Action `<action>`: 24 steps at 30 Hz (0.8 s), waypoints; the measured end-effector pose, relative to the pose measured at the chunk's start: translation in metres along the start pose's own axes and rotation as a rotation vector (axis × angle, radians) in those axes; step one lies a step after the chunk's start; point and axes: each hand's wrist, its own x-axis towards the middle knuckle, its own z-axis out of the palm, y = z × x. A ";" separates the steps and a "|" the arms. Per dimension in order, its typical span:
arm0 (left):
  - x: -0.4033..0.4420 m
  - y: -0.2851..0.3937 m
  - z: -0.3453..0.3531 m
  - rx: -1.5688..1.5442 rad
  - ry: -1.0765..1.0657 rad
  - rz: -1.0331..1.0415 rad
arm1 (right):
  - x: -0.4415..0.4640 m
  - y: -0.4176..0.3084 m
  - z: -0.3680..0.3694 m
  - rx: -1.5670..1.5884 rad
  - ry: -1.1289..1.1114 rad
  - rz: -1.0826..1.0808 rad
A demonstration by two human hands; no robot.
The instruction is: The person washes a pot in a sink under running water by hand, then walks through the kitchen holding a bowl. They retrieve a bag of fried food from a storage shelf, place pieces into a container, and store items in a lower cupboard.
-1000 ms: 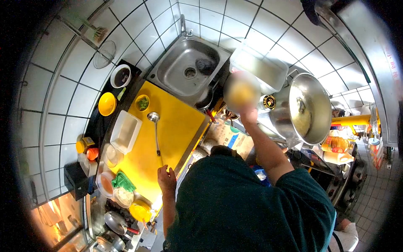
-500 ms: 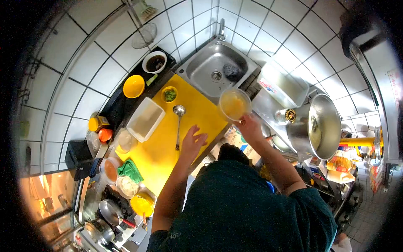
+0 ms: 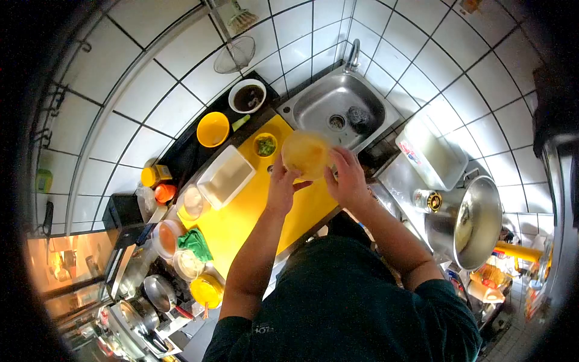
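A round clear plastic tub [image 3: 306, 152] with something yellow in it is raised over the yellow cutting board [image 3: 248, 224], slightly blurred. My left hand [image 3: 283, 186] grips its near left side, thumb and fingers closed on the edge. On the right side my right hand [image 3: 347, 181] also has its fingers on the rim. A small yellow bowl of chopped greens [image 3: 265, 145] sits on the board just beyond my left hand. The ladle on the board is almost wholly hidden behind my left hand and the tub. A white rectangular container [image 3: 227, 176] stands to the left.
Beyond the board is a steel sink [image 3: 301, 104] holding a dark scrubber [image 3: 359, 119]. A big steel pot [image 3: 443, 226] and a can [image 3: 427, 200] stand right. Along the left are a yellow bowl [image 3: 213, 129], a white bowl of dark liquid [image 3: 248, 96] and a green cloth [image 3: 194, 245].
The tub has moved left from near the sink's corner to above the board. My left hand, empty and open before, has closed on it. My view has shifted slightly.
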 end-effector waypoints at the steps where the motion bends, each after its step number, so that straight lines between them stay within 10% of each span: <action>1: 0.010 -0.001 0.000 -0.004 -0.008 0.004 | 0.013 0.011 0.004 0.037 -0.007 -0.013; 10: 0.097 -0.009 0.044 0.206 0.161 0.032 | 0.107 0.109 0.086 0.332 -0.335 0.474; 24: 0.217 -0.035 0.051 1.043 0.201 0.304 | 0.119 0.242 0.182 1.036 -0.247 0.754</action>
